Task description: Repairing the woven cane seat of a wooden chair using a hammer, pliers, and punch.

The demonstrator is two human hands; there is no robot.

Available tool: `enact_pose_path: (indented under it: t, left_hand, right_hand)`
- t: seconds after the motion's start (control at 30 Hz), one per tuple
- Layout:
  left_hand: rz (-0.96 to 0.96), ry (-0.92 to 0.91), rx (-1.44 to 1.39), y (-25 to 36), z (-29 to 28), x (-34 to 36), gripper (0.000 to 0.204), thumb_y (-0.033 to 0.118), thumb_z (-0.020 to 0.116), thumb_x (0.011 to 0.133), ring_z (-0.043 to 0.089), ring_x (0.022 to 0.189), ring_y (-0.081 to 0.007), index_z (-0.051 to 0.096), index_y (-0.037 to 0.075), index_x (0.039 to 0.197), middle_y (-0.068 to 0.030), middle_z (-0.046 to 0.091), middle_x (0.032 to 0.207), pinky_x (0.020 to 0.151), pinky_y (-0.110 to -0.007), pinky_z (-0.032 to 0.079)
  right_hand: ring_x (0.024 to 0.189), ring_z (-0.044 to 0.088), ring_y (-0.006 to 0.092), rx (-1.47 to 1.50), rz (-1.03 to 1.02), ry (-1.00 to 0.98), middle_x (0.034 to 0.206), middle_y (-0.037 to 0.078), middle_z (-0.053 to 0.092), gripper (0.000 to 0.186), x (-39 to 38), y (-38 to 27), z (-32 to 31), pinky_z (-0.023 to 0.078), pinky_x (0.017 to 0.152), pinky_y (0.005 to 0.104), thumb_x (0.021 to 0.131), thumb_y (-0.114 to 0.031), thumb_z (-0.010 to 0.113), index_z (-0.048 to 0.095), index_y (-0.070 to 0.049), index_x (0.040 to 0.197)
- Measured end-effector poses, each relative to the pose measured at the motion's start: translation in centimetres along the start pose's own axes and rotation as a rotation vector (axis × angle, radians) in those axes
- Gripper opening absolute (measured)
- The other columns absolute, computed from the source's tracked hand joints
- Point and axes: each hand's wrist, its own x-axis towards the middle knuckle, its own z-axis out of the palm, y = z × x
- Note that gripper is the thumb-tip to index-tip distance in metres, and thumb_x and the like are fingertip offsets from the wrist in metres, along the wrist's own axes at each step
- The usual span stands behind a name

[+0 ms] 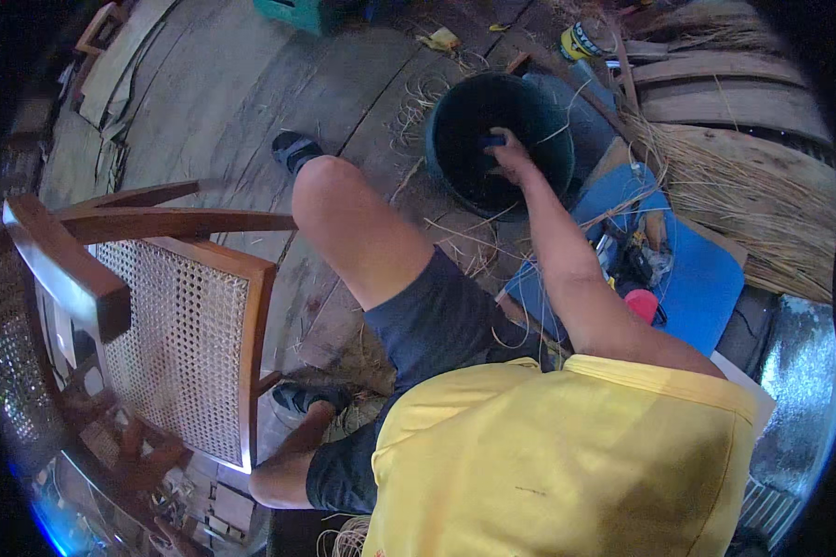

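My right arm reaches over a dark green bucket [434, 139] on the floor. Over its opening, my right hand [509, 158] has its fingers closed around a small dark blue object [490, 141], whose kind I cannot make out. The bucket's inside is dark, so its contents do not show. My left hand is not in view. To the left of my legs stands a wooden chair with a woven cane panel [172, 325] in a brown frame; its curved armrest [65, 265] points toward the upper left.
Right of the bucket, a blue board [706, 278] carries a pink round thing [641, 304] and small clutter. Beyond it lie bundles of cane strands [743, 204]. Loose strands [418, 111] curl on the plank floor. A yellow tin [578, 42] and a green crate [293, 13] stand farther off.
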Motion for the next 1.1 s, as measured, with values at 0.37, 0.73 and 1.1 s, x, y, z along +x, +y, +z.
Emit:
enact_pose_path:
  t: [0.37,0.73,1.1]
  left_hand:
    - [0.032,0.019,-0.033,-3.8,-0.1,-2.4,0.064,0.052,0.069,0.087,0.068,0.086,-0.0326,0.061,-0.003,0.12,-0.0234,0.067,0.108,0.075,-0.046,0.057]
    - [0.086,0.033,-0.021,-3.7,0.5,-2.9,0.063,0.051,0.07,0.086,0.068,0.086,-0.0345,0.063,-0.003,0.118,-0.0251,0.067,0.108,0.078,-0.049,0.057]
    - [0.09,-0.003,-0.056,-3.5,1.9,-2.1,0.063,0.052,0.07,0.086,0.068,0.085,-0.0334,0.063,-0.002,0.118,-0.0241,0.068,0.106,0.076,-0.048,0.057]
  right_hand:
    - [0.1,0.059,0.0237,-0.07,-0.141,-0.125,0.113,0.007,0.055,0.042,-4.8,-4.0,-7.9,0.057,0.078,0.0495,0.089,-0.017,0.071,0.051,-0.008,0.125]
    - [0.083,0.066,0.0253,-1.042,-0.122,-0.422,0.088,0.011,0.07,0.037,-5.3,-1.4,-2.9,0.051,0.073,0.0443,0.071,-0.039,0.073,0.073,-0.006,0.088]
    - [0.098,0.067,0.0314,-0.982,-0.188,-0.407,0.105,0.017,0.071,0.049,-5.9,0.8,-0.2,0.051,0.084,0.0429,0.072,-0.029,0.068,0.067,-0.004,0.114]
